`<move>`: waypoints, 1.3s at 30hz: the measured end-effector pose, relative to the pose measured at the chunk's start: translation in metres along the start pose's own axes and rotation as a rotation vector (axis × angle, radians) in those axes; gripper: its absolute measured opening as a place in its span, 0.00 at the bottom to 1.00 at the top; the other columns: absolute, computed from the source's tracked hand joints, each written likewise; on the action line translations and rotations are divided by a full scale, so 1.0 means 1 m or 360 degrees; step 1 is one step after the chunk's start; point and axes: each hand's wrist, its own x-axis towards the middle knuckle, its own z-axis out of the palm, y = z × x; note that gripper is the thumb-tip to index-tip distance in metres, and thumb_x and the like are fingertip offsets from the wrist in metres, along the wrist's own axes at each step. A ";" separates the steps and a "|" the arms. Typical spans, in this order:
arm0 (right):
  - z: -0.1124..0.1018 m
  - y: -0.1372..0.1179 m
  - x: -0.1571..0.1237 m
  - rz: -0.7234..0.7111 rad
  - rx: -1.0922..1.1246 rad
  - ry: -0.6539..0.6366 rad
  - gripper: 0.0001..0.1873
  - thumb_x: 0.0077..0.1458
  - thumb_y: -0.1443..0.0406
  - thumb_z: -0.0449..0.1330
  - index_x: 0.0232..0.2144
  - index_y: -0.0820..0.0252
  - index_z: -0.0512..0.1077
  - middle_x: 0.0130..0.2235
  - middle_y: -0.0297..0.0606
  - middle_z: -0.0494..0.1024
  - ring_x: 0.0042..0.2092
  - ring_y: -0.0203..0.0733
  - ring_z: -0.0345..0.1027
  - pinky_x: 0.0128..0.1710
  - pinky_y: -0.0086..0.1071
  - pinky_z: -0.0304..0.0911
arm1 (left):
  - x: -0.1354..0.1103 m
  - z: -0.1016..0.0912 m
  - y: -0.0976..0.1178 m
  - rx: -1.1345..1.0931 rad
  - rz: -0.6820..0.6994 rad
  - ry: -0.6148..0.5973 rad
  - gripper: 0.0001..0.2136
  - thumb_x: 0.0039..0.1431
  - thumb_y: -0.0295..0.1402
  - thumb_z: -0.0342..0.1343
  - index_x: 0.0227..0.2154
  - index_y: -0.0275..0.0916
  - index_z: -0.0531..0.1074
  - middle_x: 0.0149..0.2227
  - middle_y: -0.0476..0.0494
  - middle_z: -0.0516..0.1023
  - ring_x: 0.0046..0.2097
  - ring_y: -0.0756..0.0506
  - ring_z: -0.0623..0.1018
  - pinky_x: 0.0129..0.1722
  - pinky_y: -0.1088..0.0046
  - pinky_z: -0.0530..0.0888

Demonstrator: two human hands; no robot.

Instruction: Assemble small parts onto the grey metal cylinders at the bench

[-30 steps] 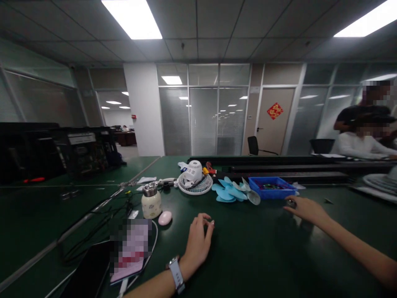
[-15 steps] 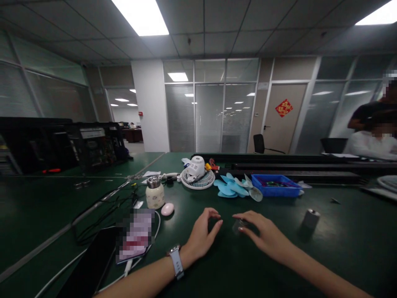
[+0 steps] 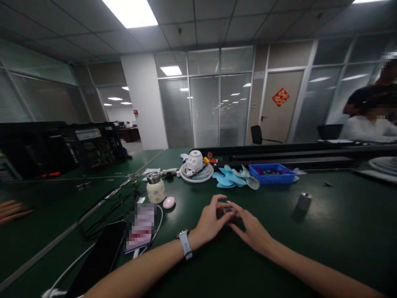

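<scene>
My left hand [image 3: 209, 220], with a watch on its wrist, and my right hand [image 3: 256, 231] meet over the green table. Their fingertips close around a small piece [image 3: 228, 211], partly clear with a metallic glint. Fingers hide most of it, so I cannot tell its kind. A grey metal cylinder [image 3: 304, 201] stands upright on the table to the right, apart from my hands. Beyond my hands lie light-blue fan blades [image 3: 231, 177].
A white fan housing [image 3: 196, 163] lies on a round grille, left of a blue tray [image 3: 273, 176] of small parts. At left are a cream bottle [image 3: 156, 189], a pink oval object [image 3: 169, 202], a phone [image 3: 142, 225] and cables. Another person's hand [image 3: 12, 211] rests at far left.
My hands have come together; before, they were apart, with the small clear piece in my right fingers. Another person's hand has appeared at far left. The view has shifted slightly.
</scene>
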 end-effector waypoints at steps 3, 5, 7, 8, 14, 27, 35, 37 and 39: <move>-0.001 -0.005 0.001 -0.0006 -0.0046 -0.0008 0.35 0.57 0.64 0.58 0.64 0.53 0.49 0.51 0.43 0.72 0.48 0.46 0.71 0.49 0.46 0.68 | 0.005 -0.002 -0.002 0.0028 0.0011 0.0032 0.21 0.57 0.35 0.58 0.52 0.42 0.59 0.43 0.44 0.81 0.45 0.45 0.80 0.48 0.63 0.73; -0.003 -0.009 0.002 0.0005 -0.0065 -0.0005 0.36 0.57 0.64 0.59 0.64 0.53 0.49 0.52 0.44 0.72 0.47 0.46 0.70 0.50 0.45 0.67 | 0.008 -0.001 -0.004 0.0037 0.0001 0.0049 0.21 0.56 0.35 0.59 0.51 0.42 0.59 0.41 0.44 0.82 0.44 0.44 0.81 0.48 0.63 0.73; -0.004 -0.013 0.003 0.0016 -0.0087 -0.0003 0.37 0.56 0.65 0.60 0.64 0.54 0.49 0.53 0.44 0.71 0.48 0.45 0.70 0.50 0.45 0.67 | 0.011 0.000 -0.005 0.0030 -0.0010 0.0061 0.21 0.55 0.35 0.59 0.50 0.42 0.60 0.39 0.44 0.83 0.43 0.44 0.81 0.47 0.63 0.73; -0.004 -0.014 0.003 0.0020 -0.0099 -0.0004 0.37 0.56 0.65 0.60 0.64 0.54 0.49 0.53 0.44 0.71 0.48 0.46 0.70 0.50 0.44 0.67 | 0.012 0.000 -0.005 0.0023 -0.0016 0.0074 0.21 0.55 0.36 0.60 0.49 0.42 0.61 0.38 0.44 0.83 0.43 0.43 0.81 0.47 0.63 0.73; -0.005 -0.015 0.002 0.0061 -0.0108 -0.0016 0.38 0.57 0.62 0.60 0.65 0.54 0.47 0.51 0.44 0.72 0.49 0.47 0.69 0.49 0.44 0.66 | 0.015 -0.016 -0.006 0.0005 -0.0032 0.0319 0.22 0.55 0.40 0.59 0.49 0.41 0.59 0.37 0.44 0.83 0.44 0.43 0.81 0.48 0.62 0.74; -0.018 -0.013 0.011 0.0142 -0.0150 0.0011 0.22 0.56 0.57 0.59 0.52 0.53 0.65 0.48 0.38 0.75 0.46 0.44 0.70 0.47 0.38 0.63 | -0.001 -0.015 -0.054 0.0325 -0.0221 -0.0004 0.31 0.55 0.39 0.57 0.59 0.40 0.53 0.45 0.39 0.81 0.60 0.41 0.69 0.60 0.54 0.62; -0.125 0.071 0.052 0.0883 -0.0985 -0.0068 0.22 0.57 0.60 0.59 0.51 0.61 0.61 0.45 0.47 0.77 0.47 0.49 0.72 0.45 0.34 0.62 | -0.001 -0.017 -0.052 0.0351 -0.0320 0.0185 0.25 0.61 0.47 0.47 0.56 0.37 0.58 0.50 0.34 0.77 0.58 0.39 0.71 0.58 0.56 0.64; -0.141 0.090 0.059 0.1052 -0.1144 -0.0141 0.23 0.57 0.60 0.59 0.52 0.63 0.61 0.46 0.51 0.77 0.49 0.51 0.72 0.45 0.35 0.62 | -0.001 -0.018 -0.053 0.0345 -0.0312 0.0198 0.25 0.60 0.48 0.47 0.55 0.37 0.59 0.49 0.34 0.77 0.56 0.39 0.73 0.56 0.56 0.66; -0.147 0.104 0.061 0.1167 -0.1180 -0.0189 0.24 0.56 0.61 0.60 0.51 0.66 0.61 0.46 0.55 0.76 0.49 0.53 0.72 0.44 0.36 0.63 | -0.001 -0.018 -0.054 0.0336 -0.0289 0.0204 0.25 0.60 0.49 0.46 0.54 0.37 0.60 0.47 0.35 0.78 0.54 0.40 0.74 0.55 0.57 0.67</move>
